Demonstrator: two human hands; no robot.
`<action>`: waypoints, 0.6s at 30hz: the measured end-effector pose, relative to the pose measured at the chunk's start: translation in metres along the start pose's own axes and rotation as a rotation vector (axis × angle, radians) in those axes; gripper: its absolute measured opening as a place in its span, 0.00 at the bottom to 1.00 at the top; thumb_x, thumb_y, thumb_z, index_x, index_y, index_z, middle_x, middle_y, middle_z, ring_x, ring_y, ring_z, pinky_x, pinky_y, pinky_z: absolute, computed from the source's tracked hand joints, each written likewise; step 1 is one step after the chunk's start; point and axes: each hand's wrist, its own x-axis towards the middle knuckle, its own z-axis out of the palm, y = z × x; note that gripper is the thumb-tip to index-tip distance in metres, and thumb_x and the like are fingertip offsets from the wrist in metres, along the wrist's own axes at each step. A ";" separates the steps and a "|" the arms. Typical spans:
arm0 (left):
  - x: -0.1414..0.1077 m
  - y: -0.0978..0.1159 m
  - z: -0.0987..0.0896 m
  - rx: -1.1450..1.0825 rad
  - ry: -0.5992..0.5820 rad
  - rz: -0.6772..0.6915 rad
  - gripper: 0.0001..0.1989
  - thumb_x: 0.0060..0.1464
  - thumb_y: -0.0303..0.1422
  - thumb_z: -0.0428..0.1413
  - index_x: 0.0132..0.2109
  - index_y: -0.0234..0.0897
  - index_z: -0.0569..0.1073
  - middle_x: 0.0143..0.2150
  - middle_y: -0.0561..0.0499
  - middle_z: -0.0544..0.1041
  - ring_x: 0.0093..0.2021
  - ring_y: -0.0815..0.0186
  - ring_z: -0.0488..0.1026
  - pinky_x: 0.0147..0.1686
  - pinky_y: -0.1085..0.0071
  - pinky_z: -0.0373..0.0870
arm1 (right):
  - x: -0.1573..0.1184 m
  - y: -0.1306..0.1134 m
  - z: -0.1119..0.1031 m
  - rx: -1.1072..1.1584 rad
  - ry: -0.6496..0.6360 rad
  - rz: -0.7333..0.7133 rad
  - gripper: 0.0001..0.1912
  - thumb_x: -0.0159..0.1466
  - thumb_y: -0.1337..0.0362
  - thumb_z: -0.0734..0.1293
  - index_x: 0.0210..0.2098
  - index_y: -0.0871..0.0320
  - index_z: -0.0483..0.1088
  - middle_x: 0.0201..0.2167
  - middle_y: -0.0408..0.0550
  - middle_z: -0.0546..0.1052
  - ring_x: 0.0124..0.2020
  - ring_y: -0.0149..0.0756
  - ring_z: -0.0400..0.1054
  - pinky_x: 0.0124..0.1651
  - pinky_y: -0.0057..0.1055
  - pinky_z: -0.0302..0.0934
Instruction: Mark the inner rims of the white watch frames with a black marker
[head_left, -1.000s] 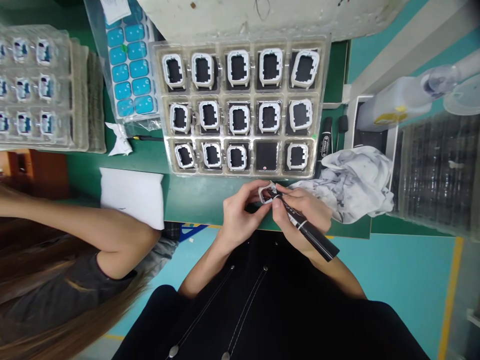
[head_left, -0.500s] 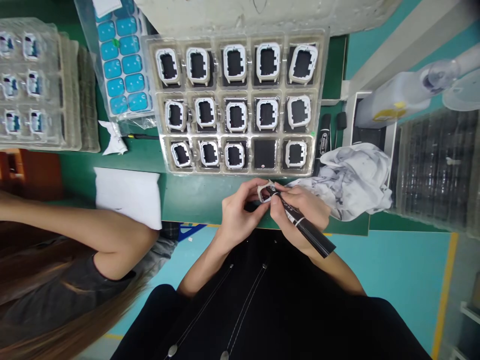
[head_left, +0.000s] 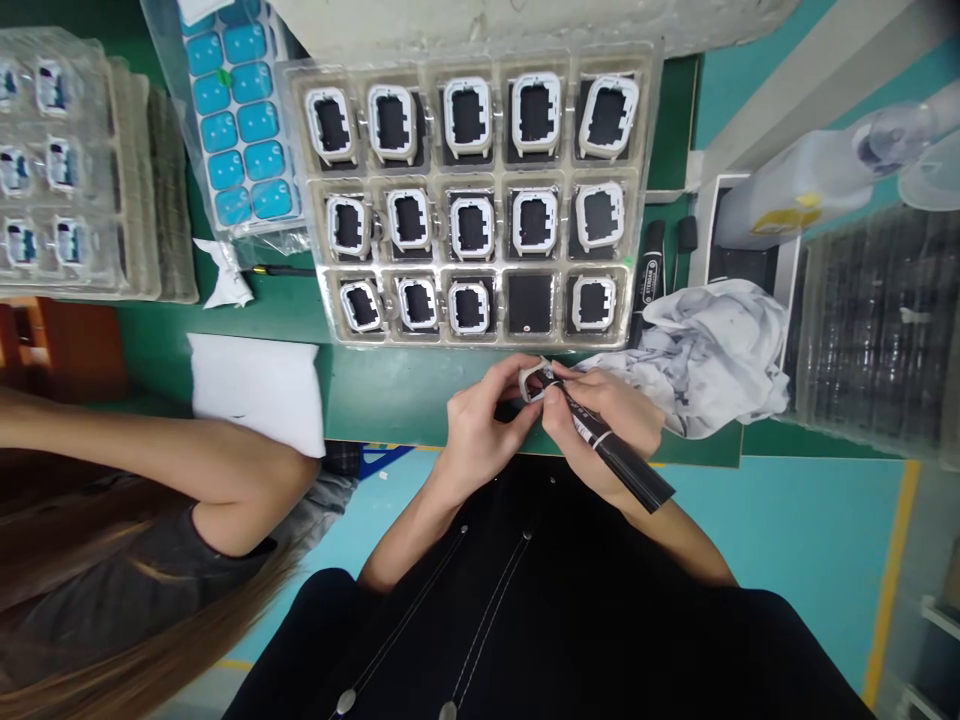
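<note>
My left hand [head_left: 480, 425] pinches a small white frame [head_left: 529, 382] near the front edge of the green table. In my right hand [head_left: 611, 415] is a black marker [head_left: 626, 468], its upper end against the frame and its other end pointing down to the right. The fingers partly cover the frame and the marker's tip. Just beyond my hands lies a clear plastic tray [head_left: 442, 346] with white frames in its compartments; one compartment [head_left: 530, 303] in the front row holds no frame.
A crumpled white cloth [head_left: 712, 360], another marker [head_left: 651, 265] and a bottle [head_left: 795, 195] are at the right. Left are a folded white cloth [head_left: 255, 392], blue parts in a bag [head_left: 259, 122], stacked trays [head_left: 142, 180] and a person's arm [head_left: 165, 455].
The view has shifted slightly. Both hands keep their hold on the frame and the marker, with hardly any change in their pose.
</note>
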 end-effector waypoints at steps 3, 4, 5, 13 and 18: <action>-0.001 0.000 0.001 0.001 0.004 0.000 0.17 0.73 0.32 0.69 0.65 0.42 0.81 0.53 0.51 0.91 0.47 0.66 0.92 0.57 0.69 0.93 | 0.000 0.000 -0.001 -0.007 -0.010 0.015 0.09 0.76 0.73 0.77 0.47 0.53 0.78 0.38 0.44 0.87 0.43 0.44 0.90 0.46 0.36 0.89; 0.000 0.000 0.001 -0.001 0.004 0.002 0.17 0.73 0.32 0.69 0.65 0.42 0.81 0.53 0.51 0.91 0.47 0.66 0.92 0.57 0.69 0.93 | 0.000 0.000 -0.001 -0.009 -0.013 0.022 0.09 0.76 0.73 0.77 0.47 0.52 0.77 0.38 0.44 0.87 0.43 0.44 0.90 0.45 0.36 0.89; 0.000 0.000 0.001 -0.004 0.002 0.003 0.17 0.73 0.32 0.69 0.65 0.42 0.81 0.53 0.51 0.91 0.47 0.65 0.92 0.57 0.69 0.93 | 0.000 -0.001 -0.001 -0.011 -0.017 0.029 0.10 0.76 0.73 0.77 0.47 0.52 0.77 0.38 0.44 0.87 0.43 0.44 0.90 0.45 0.36 0.89; 0.001 0.001 -0.001 0.013 0.004 0.027 0.16 0.73 0.30 0.68 0.65 0.42 0.82 0.52 0.52 0.91 0.46 0.67 0.91 0.56 0.71 0.92 | -0.001 -0.001 0.000 -0.022 0.009 0.001 0.09 0.76 0.73 0.77 0.48 0.52 0.78 0.40 0.44 0.88 0.42 0.42 0.90 0.45 0.36 0.90; 0.000 0.000 0.001 -0.001 0.014 -0.009 0.16 0.73 0.32 0.69 0.64 0.42 0.83 0.53 0.51 0.92 0.47 0.65 0.92 0.55 0.69 0.94 | 0.000 -0.001 -0.001 -0.028 0.007 0.021 0.09 0.76 0.72 0.77 0.47 0.51 0.78 0.39 0.43 0.88 0.41 0.43 0.90 0.44 0.36 0.90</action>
